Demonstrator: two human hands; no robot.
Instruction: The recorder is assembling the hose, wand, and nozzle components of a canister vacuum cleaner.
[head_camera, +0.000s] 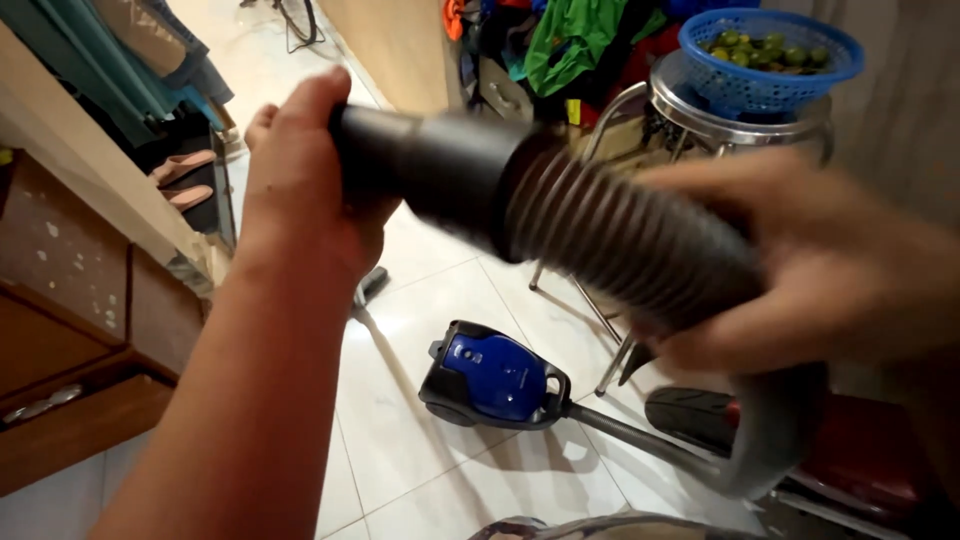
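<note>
I have my left hand (300, 170) clenched around the smooth black cuff (430, 170) of the vacuum hose (620, 240), held up near the camera. My right hand (820, 270), blurred, has its fingers wrapped around the ribbed part further right. The hose curves down to the blue vacuum cleaner (495, 378) on the white tiled floor (440, 290) below. A blue basket (770, 55) of green fruit sits far right on a metal stool (700, 120).

Both forearms are bare, the left hand (300, 170) and right hand (830, 270) ungloved, without rings.
</note>
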